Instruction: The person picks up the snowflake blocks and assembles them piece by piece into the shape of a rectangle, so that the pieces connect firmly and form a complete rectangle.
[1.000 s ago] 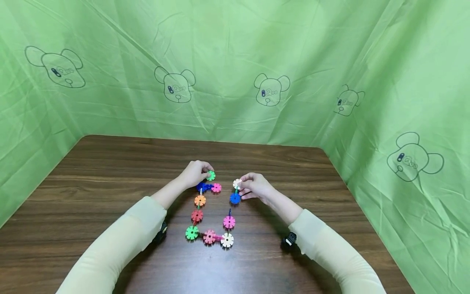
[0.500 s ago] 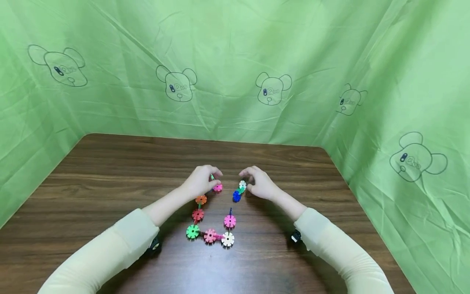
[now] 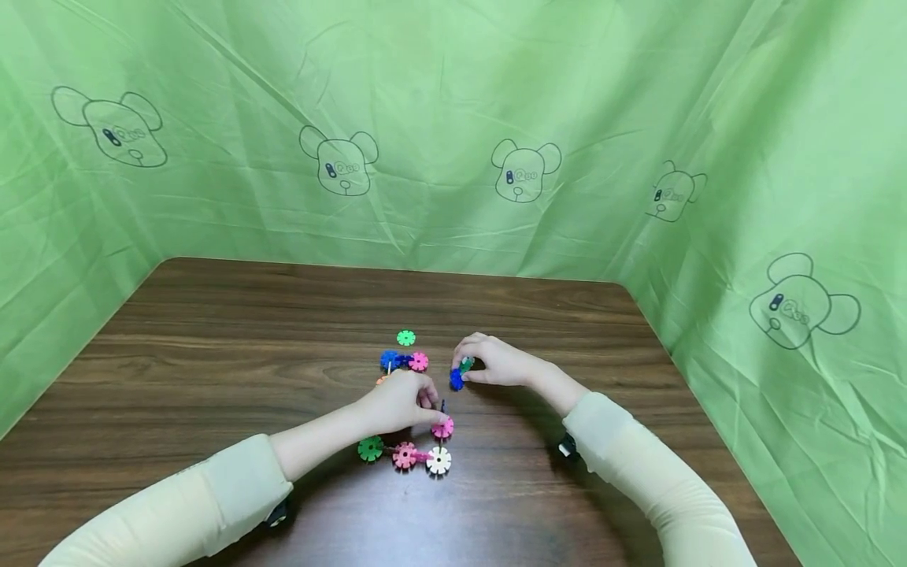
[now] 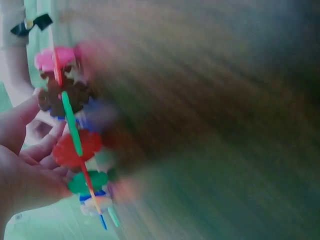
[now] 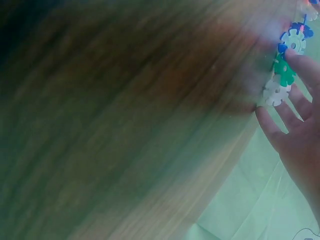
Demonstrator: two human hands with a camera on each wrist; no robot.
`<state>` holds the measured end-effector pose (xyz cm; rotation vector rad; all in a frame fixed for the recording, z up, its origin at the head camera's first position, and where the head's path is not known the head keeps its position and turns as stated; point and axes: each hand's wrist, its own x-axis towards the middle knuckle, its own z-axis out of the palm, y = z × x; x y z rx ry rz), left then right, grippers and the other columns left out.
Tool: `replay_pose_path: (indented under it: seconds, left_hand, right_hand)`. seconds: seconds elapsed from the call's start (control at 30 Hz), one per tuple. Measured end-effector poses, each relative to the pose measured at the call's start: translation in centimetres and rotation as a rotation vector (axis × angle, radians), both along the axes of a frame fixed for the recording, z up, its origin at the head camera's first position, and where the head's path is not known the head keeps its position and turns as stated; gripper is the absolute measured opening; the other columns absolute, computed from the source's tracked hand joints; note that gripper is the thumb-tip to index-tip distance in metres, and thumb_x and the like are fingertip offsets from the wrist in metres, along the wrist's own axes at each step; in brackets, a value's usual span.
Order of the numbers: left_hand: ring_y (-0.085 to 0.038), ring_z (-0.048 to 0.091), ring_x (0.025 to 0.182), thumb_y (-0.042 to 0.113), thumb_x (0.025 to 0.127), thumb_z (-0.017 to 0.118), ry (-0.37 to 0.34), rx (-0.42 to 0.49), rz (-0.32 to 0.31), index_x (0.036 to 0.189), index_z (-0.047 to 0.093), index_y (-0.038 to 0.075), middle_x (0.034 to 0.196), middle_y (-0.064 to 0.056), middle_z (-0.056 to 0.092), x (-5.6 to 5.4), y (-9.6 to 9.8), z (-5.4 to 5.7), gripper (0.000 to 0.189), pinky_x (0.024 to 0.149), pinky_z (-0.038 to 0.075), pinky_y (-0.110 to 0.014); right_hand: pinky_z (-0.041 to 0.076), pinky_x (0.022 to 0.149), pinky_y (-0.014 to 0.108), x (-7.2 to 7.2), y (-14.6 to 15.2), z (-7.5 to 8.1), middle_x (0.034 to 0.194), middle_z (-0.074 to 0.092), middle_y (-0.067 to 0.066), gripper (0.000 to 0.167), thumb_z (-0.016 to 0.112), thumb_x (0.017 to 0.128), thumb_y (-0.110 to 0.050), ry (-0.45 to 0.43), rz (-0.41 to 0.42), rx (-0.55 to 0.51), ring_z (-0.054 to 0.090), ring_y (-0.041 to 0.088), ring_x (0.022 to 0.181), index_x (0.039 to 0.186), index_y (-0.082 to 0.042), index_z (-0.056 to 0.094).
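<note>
Toy snowflake discs, slotted together, form a broken loop on the table. My left hand [image 3: 398,403] reaches across the loop, thumb and forefinger apart, at a pink disc [image 3: 442,428] with a dark blue disc [image 3: 443,406] standing on edge above it. My right hand [image 3: 496,361] has its fingers round a short chain: a blue disc [image 3: 457,379], a green disc [image 3: 467,365] and a white disc [image 5: 276,93], which the fingers hide in the head view. In the left wrist view a red disc [image 4: 77,148] and a green disc [image 4: 88,182] overlap the left hand.
Along the near side lie a green disc [image 3: 370,449], a reddish-pink disc [image 3: 405,456] and a white disc [image 3: 438,461]. Farther back are a blue disc [image 3: 390,360], a pink disc [image 3: 419,361] and a separate green disc [image 3: 406,338]. A green cloth [image 3: 425,213] hangs behind the wooden table [image 3: 283,307].
My left hand has left the green disc at the back and come forward and right to the near pink disc. My right hand has shifted slightly, with its fingers closing round the short chain.
</note>
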<state>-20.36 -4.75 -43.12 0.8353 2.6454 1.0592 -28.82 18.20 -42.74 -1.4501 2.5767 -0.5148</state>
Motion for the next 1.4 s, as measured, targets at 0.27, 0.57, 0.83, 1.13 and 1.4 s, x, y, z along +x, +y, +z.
replay_pose_path:
  seconds: [0.27, 0.57, 0.83, 1.13, 1.4]
  left_hand:
    - [-0.001, 0.042, 0.042, 0.038, 0.083, 0.070, 0.067, -0.098, 0.016, 0.061, 0.056, 0.019, 0.047, 0.014, 0.047, 1.4, 0.8, -0.3, 0.033, 0.041, 0.035, -0.020]
    - [0.001, 0.044, 0.047, 0.022, 0.084, 0.069, 0.099, -0.066, -0.097, 0.064, 0.059, 0.019, 0.053, 0.012, 0.052, 0.3, -1.1, -0.3, 0.023, 0.047, 0.038, -0.018]
    - [0.000, 0.046, 0.061, 0.024, 0.088, 0.068, 0.052, -0.115, -0.265, 0.074, 0.060, 0.018, 0.067, 0.011, 0.054, -1.3, -2.9, 0.0, 0.017, 0.057, 0.041, -0.019]
    - [-0.003, 0.056, 0.067, 0.016, 0.088, 0.066, -0.051, -0.059, -0.305, 0.082, 0.063, 0.014, 0.070, 0.011, 0.063, -1.8, -3.9, 0.1, 0.007, 0.067, 0.047, -0.021]
    - [-0.002, 0.059, 0.073, 0.017, 0.089, 0.065, -0.103, -0.010, -0.309, 0.091, 0.066, 0.011, 0.075, 0.012, 0.064, -1.9, -4.5, -0.3, 0.006, 0.074, 0.049, -0.022]
  right_hand:
    - [0.048, 0.085, 0.032, 0.5, 0.1, 0.1, 0.097, 0.066, -0.003, 0.015, 0.067, 0.086, -0.016, -0.021, -0.023, -0.044, 0.059, 0.014, 0.095, 0.101, -0.011, 0.066]
    - [0.052, 0.077, 0.030, 1.5, -0.1, 0.7, 0.091, 0.067, -0.007, 0.014, 0.069, 0.086, -0.022, -0.073, -0.059, -0.125, 0.063, 0.007, 0.085, 0.097, -0.015, 0.067]
    - [0.051, 0.076, 0.029, 2.1, -0.5, 1.2, 0.089, 0.068, -0.010, 0.014, 0.068, 0.087, -0.026, -0.114, -0.093, -0.111, 0.061, 0.003, 0.084, 0.099, -0.018, 0.068]
    - [0.052, 0.079, 0.026, 3.3, -1.7, 0.7, 0.095, 0.070, -0.007, 0.019, 0.066, 0.089, -0.030, -0.146, -0.043, -0.137, 0.062, 0.000, 0.086, 0.101, -0.015, 0.071]
    - [0.051, 0.082, 0.029, 3.9, -2.1, 0.8, 0.099, 0.070, -0.011, 0.017, 0.064, 0.090, -0.030, -0.231, -0.098, -0.156, 0.061, 0.001, 0.090, 0.102, -0.020, 0.070]
